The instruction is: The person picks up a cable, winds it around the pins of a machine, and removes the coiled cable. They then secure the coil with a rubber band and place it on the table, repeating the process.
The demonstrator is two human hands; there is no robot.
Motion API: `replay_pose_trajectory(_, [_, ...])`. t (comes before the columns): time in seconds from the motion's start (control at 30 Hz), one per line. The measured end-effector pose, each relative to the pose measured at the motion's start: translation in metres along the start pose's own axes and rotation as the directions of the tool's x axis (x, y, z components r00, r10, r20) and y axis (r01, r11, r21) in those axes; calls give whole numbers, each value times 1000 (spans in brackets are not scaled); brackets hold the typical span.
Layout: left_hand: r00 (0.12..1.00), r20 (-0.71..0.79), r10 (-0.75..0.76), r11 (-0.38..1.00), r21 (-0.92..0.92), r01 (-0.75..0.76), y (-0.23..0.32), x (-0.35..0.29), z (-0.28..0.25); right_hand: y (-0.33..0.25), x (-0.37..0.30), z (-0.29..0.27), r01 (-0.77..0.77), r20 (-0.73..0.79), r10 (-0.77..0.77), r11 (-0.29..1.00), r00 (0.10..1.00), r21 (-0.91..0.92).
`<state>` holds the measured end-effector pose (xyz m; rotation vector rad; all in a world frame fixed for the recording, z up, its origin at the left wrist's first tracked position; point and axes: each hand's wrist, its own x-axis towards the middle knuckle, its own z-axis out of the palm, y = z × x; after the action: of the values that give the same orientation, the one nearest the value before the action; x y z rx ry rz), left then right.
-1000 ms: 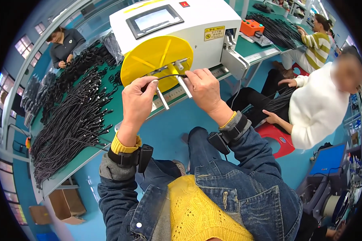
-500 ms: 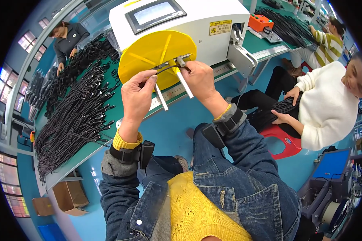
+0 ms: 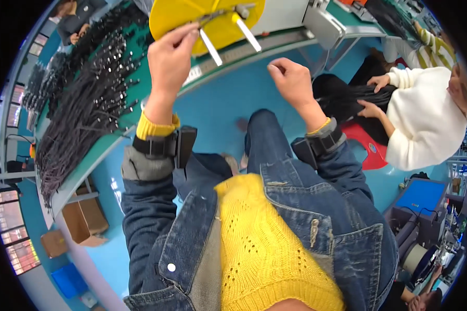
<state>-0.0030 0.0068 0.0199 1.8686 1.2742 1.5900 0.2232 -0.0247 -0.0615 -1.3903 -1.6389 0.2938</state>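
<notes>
the left hand (image 3: 168, 62) is up at a yellow disc (image 3: 166, 20), thumb and forefinger pinched narrow on the end of a black cable (image 3: 213, 18). the cable runs from those fingertips across the disc's face, near two pale rods (image 3: 211, 47) that stick out toward the person. the right hand (image 3: 293, 80) hangs well apart from the disc, over the blue floor (image 3: 218, 93) — its fingers are curled in, and i cannot tell whether anything is inside them. the disc sits at the front of a white machine (image 3: 284, 18).

on the left, a heap of black cords (image 3: 83, 119) with shiny ends lies on a green table (image 3: 144, 78). on the right, a co-worker in a white sweater (image 3: 425, 119) has both hands on a dark bundle (image 3: 347, 96) — a red stool (image 3: 373, 150) shows beneath.
</notes>
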Motion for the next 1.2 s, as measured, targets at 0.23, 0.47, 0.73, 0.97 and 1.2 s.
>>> replay_pose_trajectory(0.23, [1000, -1, -13, 994, -112, 13, -6, -5, 2, 35, -81, -21, -269, 291, 261, 963, 921, -11])
replay_pose_trajectory(0.47, [998, -52, -31, 999, -13, 30, -1, -16, 1, 31, -106, -18, -357, 367, 309, 931, 878, 71])
replay_pose_trajectory(0.73, [994, -57, 93, 992, 95, -88, 2, -40, -8, 26, -105, -11, -388, 434, 321, 919, 842, 72])
replay_pose_trajectory(0.97, [996, -54, 77, 996, -28, -79, 9, -53, -3, 21, -97, -9, -455, 477, 384, 890, 790, 36])
replay_pose_trajectory(1.2, [991, -40, 130, 992, 8, -130, 13, -58, 3, 28, -96, -3, -466, 487, 389, 884, 782, 42])
